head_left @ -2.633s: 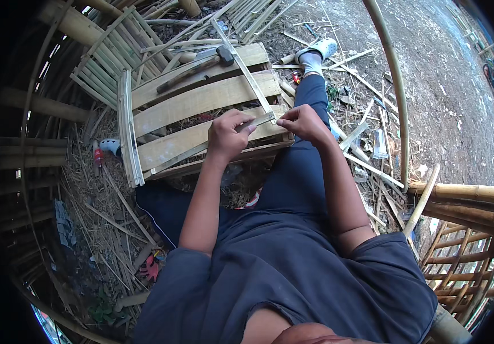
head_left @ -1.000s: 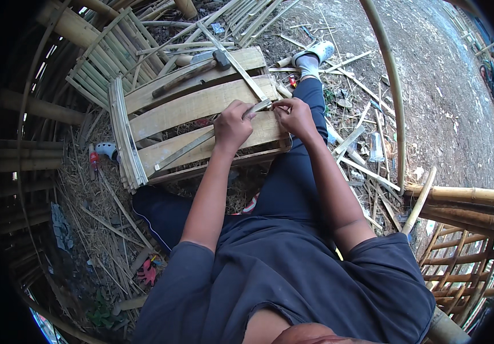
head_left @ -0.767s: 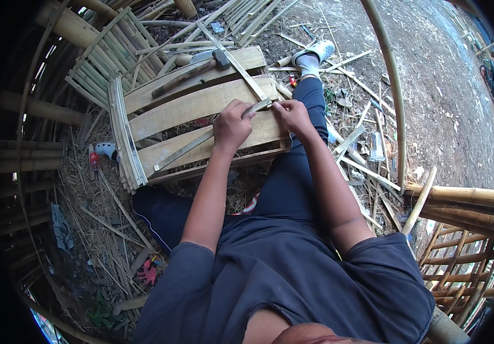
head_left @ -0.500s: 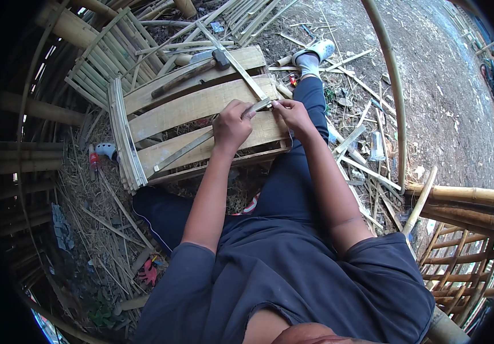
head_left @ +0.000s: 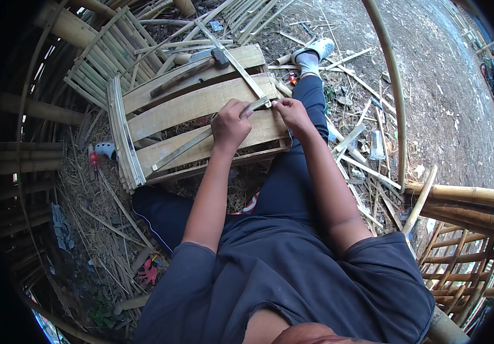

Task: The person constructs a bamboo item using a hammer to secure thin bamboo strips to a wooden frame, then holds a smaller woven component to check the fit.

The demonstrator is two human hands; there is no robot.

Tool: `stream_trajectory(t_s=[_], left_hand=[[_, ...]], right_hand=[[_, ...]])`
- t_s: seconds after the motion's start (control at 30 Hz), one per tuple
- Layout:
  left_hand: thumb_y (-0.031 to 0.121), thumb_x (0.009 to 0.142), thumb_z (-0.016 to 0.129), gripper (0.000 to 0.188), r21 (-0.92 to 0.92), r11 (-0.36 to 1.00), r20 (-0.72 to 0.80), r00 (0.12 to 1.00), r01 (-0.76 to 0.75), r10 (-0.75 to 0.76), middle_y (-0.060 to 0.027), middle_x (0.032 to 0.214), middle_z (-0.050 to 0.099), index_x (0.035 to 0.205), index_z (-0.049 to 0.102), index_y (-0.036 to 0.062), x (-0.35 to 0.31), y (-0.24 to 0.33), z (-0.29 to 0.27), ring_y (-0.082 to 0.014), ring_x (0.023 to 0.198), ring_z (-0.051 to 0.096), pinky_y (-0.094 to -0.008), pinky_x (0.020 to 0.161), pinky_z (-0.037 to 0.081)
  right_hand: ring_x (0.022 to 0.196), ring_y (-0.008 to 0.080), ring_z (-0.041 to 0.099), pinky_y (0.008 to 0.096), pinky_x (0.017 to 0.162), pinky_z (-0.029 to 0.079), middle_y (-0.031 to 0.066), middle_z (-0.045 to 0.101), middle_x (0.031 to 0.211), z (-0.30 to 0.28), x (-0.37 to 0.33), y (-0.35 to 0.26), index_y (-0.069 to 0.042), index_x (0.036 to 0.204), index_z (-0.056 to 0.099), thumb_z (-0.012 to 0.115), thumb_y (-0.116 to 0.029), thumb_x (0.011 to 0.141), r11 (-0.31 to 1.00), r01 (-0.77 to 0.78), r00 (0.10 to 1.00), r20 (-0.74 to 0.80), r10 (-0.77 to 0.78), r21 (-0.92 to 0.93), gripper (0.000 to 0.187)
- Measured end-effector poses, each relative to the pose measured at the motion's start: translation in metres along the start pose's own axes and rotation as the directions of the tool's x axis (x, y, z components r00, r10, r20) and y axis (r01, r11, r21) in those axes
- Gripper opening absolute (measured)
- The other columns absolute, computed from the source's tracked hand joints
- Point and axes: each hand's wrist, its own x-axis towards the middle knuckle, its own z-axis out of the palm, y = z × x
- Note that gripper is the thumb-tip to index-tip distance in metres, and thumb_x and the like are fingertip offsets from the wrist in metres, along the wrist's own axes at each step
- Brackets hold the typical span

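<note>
My left hand [head_left: 231, 125] is closed around a flat bamboo strip [head_left: 185, 150] lying slantwise over a slatted wooden crate [head_left: 201, 108]. The strip's far end sticks out past my thumb toward my right hand [head_left: 293, 114]. There my right thumb and forefinger are pinched together at the crate's right edge. Whatever they grip is too small to make out. A second bamboo strip [head_left: 240, 69] slants from the back and ends close to these fingertips. Behind my left hand, a hammer [head_left: 189, 75] with a dark head and wooden handle rests on the crate's slats.
A bundle of thin bamboo strips [head_left: 125, 135] leans along the crate's left end. Beyond it stands a bamboo slat panel [head_left: 112, 54]. An upright bamboo pole [head_left: 393, 86] rises at the right, near a woven bamboo frame [head_left: 459, 258]. Scraps and a clear plastic cup [head_left: 377, 145] litter the ground.
Both hands stay almost in place. The end of the strip in my left hand has shifted very slightly, and my right fingertips have moved a little beside it.
</note>
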Motion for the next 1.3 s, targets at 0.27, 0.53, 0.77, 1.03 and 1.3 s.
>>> stream_trajectory(t_s=[0.27, 0.53, 0.77, 1.03, 1.3], left_hand=[[0.010, 0.086, 0.073, 0.026, 0.035, 0.996, 0.099, 0.992, -0.078, 0.074, -0.0026, 0.102, 0.073, 0.111, 0.078, 0.0164, 0.006, 0.000, -0.003, -0.0272, 0.102, 0.070, -0.0436, 0.083, 0.055], [0.002, 0.087, 0.068, 0.050, -0.022, 0.955, 0.298, 0.910, -0.296, 0.289, -0.0078, 0.143, 0.062, 0.136, 0.068, 0.0109, 0.026, -0.013, -0.002, -0.0271, 0.136, 0.054, -0.0442, 0.110, 0.044], [0.010, 0.084, 0.077, 0.065, -0.245, 0.896, 0.546, 0.711, -0.370, 0.443, -0.0141, 0.158, 0.051, 0.146, 0.059, 0.0065, 0.073, -0.040, -0.013, -0.0312, 0.148, 0.045, -0.0436, 0.125, 0.034], [0.038, 0.078, 0.080, 0.086, -0.237, 0.853, 0.597, 0.623, -0.466, 0.506, -0.0065, 0.162, 0.048, 0.155, 0.051, 0.0121, 0.090, -0.057, -0.011, -0.0259, 0.152, 0.039, -0.0576, 0.130, 0.016], [0.036, 0.079, 0.080, 0.084, -0.308, 0.853, 0.581, 0.626, -0.422, 0.520, -0.0080, 0.161, 0.048, 0.155, 0.051, 0.0140, 0.092, -0.066, -0.004, -0.0283, 0.153, 0.039, -0.0573, 0.131, 0.012]], right_hand=[[0.060, 0.0035, 0.036, 0.0274, 0.054, 0.029, -0.0087, 0.050, 0.066, -0.004, -0.001, -0.003, -0.004, 0.092, 0.073, 0.071, -0.028, 0.101, 0.999, 0.005, 1.000, 0.020, -0.004, -0.041, 0.026], [0.067, 0.0102, 0.052, 0.0335, 0.063, 0.046, 0.0012, 0.061, 0.069, -0.013, 0.002, -0.007, -0.004, 0.087, 0.072, 0.075, -0.032, 0.094, 0.997, -0.028, 0.997, 0.064, 0.033, -0.076, 0.028], [0.060, 0.0029, 0.037, 0.0264, 0.053, 0.029, -0.0090, 0.051, 0.067, -0.009, -0.001, -0.013, -0.006, 0.088, 0.073, 0.072, -0.027, 0.100, 0.995, -0.011, 0.995, 0.094, 0.021, -0.097, 0.024], [0.063, 0.0031, 0.038, 0.0258, 0.056, 0.031, -0.0092, 0.052, 0.069, -0.013, -0.002, -0.007, -0.007, 0.085, 0.070, 0.072, -0.026, 0.100, 0.989, 0.038, 0.996, 0.086, -0.026, -0.141, 0.025], [0.065, 0.0036, 0.040, 0.0258, 0.058, 0.033, -0.0083, 0.053, 0.071, -0.018, -0.006, -0.018, -0.004, 0.090, 0.072, 0.073, -0.027, 0.100, 0.986, 0.006, 0.993, 0.115, 0.014, -0.167, 0.025]])
